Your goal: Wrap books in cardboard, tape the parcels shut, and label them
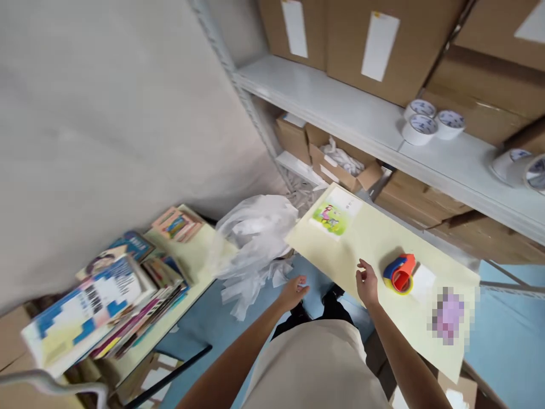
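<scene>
My left hand (293,292) hangs over the gap between two pale yellow tables, with loosely bent fingers and nothing in it. My right hand (367,284) is above the near edge of the right table (361,244), its fingers half curled and apart, also holding nothing. Nearest to it on that table is a red and blue tape dispenser (400,274) with a yellow roll side. A white paper piece (423,279) lies beside the dispenser. Towards the far end lies a picture book (334,213) with a green illustration. A blurred-out purple item (449,315) is at the right end.
Stacked books (97,301) cover part of the left table (204,250). A heap of white plastic wrapping (255,233) sits between the tables. Beyond stands a metal shelf (340,102) with cardboard boxes (383,45) and several tape rolls (420,129). A dark bar (179,375) crosses low left.
</scene>
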